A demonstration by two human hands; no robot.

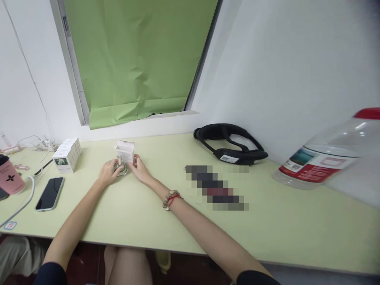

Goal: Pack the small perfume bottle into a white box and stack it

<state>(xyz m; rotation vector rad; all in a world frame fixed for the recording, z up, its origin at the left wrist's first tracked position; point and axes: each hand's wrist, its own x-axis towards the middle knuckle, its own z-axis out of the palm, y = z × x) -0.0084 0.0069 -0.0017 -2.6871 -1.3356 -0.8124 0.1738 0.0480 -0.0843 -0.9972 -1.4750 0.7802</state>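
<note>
My left hand [109, 172] is closed on a small glass bottle [121, 170] with a pale narrow top, low over the table. Just beside it, my right hand [140, 169] grips the right side of a small pale pink box [127, 152]. The box stands upright with its top flap raised, behind the bottle. Some fingers of both hands are hidden by the bottle and the box.
To the left stand a row of small white boxes [67, 155], a phone [50, 194] and a pink cup [10, 176]. A black headset [231, 144], a blurred-out item [216, 188] and a large plastic bottle [320, 158] are on the right. A white cable [25, 204] crosses the left edge.
</note>
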